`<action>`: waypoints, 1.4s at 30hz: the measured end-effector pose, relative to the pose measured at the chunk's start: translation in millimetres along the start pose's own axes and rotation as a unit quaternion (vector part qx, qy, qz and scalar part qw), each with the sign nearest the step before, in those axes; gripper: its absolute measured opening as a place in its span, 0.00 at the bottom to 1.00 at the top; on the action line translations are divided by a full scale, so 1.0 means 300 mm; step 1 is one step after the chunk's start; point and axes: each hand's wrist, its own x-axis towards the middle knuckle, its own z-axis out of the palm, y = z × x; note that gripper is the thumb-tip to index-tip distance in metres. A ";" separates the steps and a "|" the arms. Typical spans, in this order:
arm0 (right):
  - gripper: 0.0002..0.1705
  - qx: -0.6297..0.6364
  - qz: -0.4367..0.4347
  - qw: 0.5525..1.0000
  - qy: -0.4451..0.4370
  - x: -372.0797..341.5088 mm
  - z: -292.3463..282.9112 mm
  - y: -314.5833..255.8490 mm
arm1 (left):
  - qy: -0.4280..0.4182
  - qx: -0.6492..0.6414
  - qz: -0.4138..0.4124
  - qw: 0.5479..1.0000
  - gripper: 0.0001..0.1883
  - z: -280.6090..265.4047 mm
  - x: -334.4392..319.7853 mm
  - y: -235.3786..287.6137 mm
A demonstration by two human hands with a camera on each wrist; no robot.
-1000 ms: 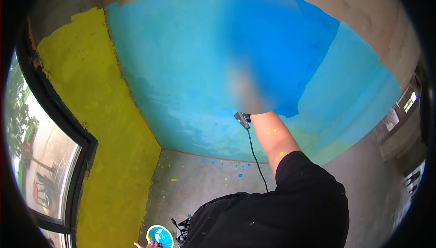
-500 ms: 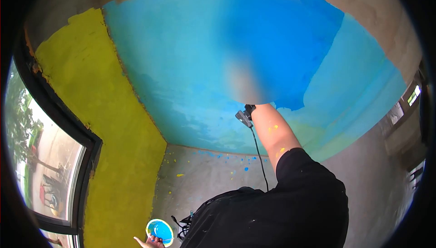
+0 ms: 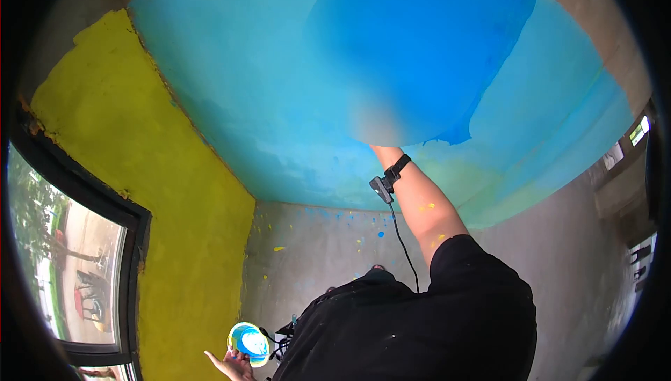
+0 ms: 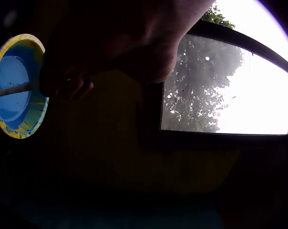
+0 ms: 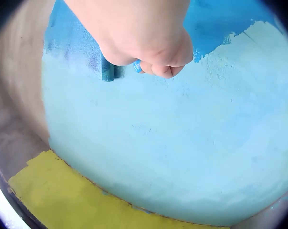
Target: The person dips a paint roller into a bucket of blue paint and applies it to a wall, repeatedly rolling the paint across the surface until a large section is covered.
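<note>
My right hand (image 5: 153, 43) holds a blue handle (image 5: 137, 66) in curled fingers. Beside it, the end of a blue paint roller (image 5: 108, 72) lies against the light-blue wall (image 5: 158, 133); the rest of the roller is hidden behind the hand. In the head view that hand is blurred, in front of a bright-blue painted patch (image 3: 433, 46). Low on the left, my left hand (image 3: 235, 366) grips a paint bucket (image 4: 23, 131) by its handle, thumb pointing outward. Blue paint lies inside the bucket, and yellow and blue smears coat its rim.
A yellow-green wall (image 3: 189, 241) meets the blue wall at a corner on the left. Beyond it is a dark-framed window (image 3: 80, 269). Paint drops dot the grey floor (image 3: 300, 262). A cable (image 3: 402, 241) runs down from the right wrist's camera (image 3: 381, 187).
The head view has tipped downward, so the painted patch sits higher. The right arm reaches further up and its wrist strap now shows. More of the left hand and bucket is in view.
</note>
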 end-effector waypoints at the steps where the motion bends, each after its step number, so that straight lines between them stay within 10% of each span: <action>1: 0.44 0.009 -0.024 1.000 -0.017 -0.002 -0.011 0.013 | -0.012 -0.003 -0.001 1.000 0.47 0.008 0.018 0.000; 8: 0.35 0.139 0.095 0.977 -0.129 -0.161 -0.211 -0.069 | -0.072 0.028 0.007 0.997 0.41 0.202 -0.056 -0.036; 20: 0.36 -0.021 0.253 0.899 -0.357 -0.409 -0.618 -0.201 | -0.261 0.223 0.002 0.939 0.42 0.686 -0.240 -0.098; 29: 0.35 -0.139 0.229 0.811 -0.520 -0.530 -0.706 -0.176 | -0.374 0.309 0.008 0.874 0.47 1.022 -0.408 -0.194; 42: 0.43 -0.300 0.145 0.791 -0.513 -0.556 -0.811 -0.057 | -0.440 0.374 0.010 0.816 0.46 1.230 -0.501 -0.328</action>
